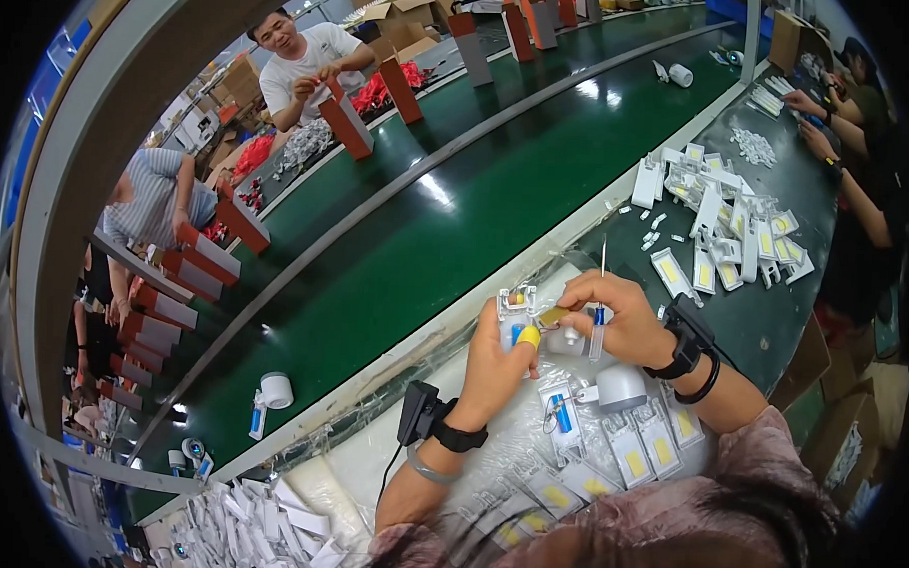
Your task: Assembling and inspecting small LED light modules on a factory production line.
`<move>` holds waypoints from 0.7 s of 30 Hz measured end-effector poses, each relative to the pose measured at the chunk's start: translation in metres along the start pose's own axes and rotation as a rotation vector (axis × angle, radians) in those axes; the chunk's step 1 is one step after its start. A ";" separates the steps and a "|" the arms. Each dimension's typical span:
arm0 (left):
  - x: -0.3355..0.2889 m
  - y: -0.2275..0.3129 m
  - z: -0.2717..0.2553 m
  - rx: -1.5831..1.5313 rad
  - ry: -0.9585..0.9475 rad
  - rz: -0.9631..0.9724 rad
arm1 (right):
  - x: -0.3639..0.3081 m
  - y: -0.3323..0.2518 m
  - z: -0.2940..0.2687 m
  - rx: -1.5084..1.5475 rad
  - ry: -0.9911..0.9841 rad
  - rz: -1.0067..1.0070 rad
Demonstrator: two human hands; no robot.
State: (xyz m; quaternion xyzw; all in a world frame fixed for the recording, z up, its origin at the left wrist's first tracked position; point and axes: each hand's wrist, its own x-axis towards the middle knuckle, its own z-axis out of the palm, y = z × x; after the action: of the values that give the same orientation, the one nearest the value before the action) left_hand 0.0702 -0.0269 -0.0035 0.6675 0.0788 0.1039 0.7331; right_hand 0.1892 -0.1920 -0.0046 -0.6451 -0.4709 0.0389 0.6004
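My left hand (500, 364) is closed around a small white plastic housing (515, 299) with a blue battery showing in it. A yellow cover sits on its thumb tip. My right hand (621, 318) meets it from the right, its fingertips pinching a small yellow panel (553, 314) beside the housing. A screwdriver (599, 317) with a blue and clear handle is tucked in the right hand, its thin shaft pointing away. Just below the hands lie an open white housing with a blue battery (562, 413) and a white cylindrical lamp head (621, 387).
White housings with yellow panels (655, 441) lie on the plastic-covered bench, with a larger pile (722, 218) at right. White parts (256, 527) heap up at lower left. Beyond runs a green conveyor (457, 224) carrying orange and grey boxes (346, 128). Other people work around it.
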 end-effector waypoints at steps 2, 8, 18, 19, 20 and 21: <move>-0.001 -0.001 0.002 -0.017 0.010 -0.008 | -0.002 0.000 0.000 -0.086 0.003 -0.073; -0.006 -0.002 0.006 0.114 -0.023 0.004 | -0.002 -0.002 0.003 -0.122 0.021 -0.271; -0.012 0.000 0.014 0.289 -0.006 0.166 | -0.004 -0.005 0.007 -0.205 0.096 -0.400; -0.013 0.000 0.014 0.277 -0.015 0.160 | -0.003 -0.005 0.007 -0.215 0.084 -0.403; -0.013 0.000 0.015 0.280 -0.015 0.159 | -0.003 -0.005 0.006 -0.212 0.087 -0.403; -0.013 0.000 0.015 0.279 -0.029 0.162 | -0.004 -0.004 0.006 -0.210 0.094 -0.402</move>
State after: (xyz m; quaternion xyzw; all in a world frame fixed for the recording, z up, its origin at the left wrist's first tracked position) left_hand 0.0610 -0.0447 -0.0027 0.7684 0.0281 0.1410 0.6236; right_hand 0.1810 -0.1909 -0.0047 -0.5986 -0.5629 -0.1607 0.5468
